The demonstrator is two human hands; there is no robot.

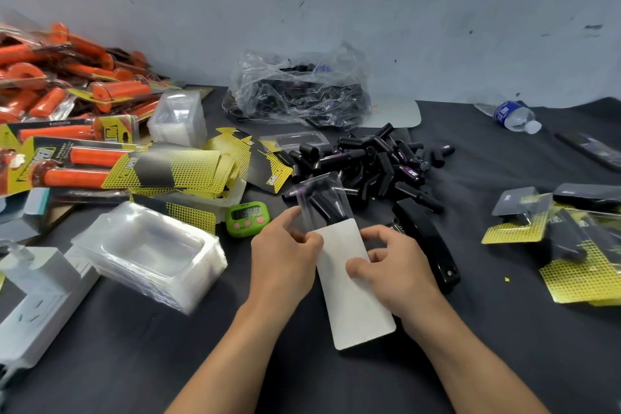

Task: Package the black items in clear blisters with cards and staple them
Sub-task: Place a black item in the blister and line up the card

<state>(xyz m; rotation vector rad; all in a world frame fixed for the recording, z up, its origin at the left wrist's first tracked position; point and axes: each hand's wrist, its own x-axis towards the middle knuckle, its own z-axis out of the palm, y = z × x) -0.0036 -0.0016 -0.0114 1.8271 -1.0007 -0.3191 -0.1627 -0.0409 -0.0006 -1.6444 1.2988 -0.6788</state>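
At a cluttered packing table [504, 363], a worker fits a card [356, 296] into a clear blister [321, 193], white back facing up. The left hand [285, 255] grips the blister at its open end, forefinger stretched along the plastic edge. The right hand [393, 265] pinches the card, thumb pressed on its face and fingers curled round the far edge. The two hands sit close together on either side of the pack.

Black items [324, 207] already lie inside the blister, which is held just above the cloth in front of the loose pile [379, 158]. About half of the card appears to be out, so the step in hand looks like card insertion, with stapling not yet done.

The next move likely calls for pushing the card fully home while keeping it square in the blister's edges, then freeing one hand for the black stapler [426, 239], lying just to the right of the hands. Finished packs [571, 245] sit farther right, and a stack of blisters [151, 252] waits at the left, beside a green timer [247, 217].
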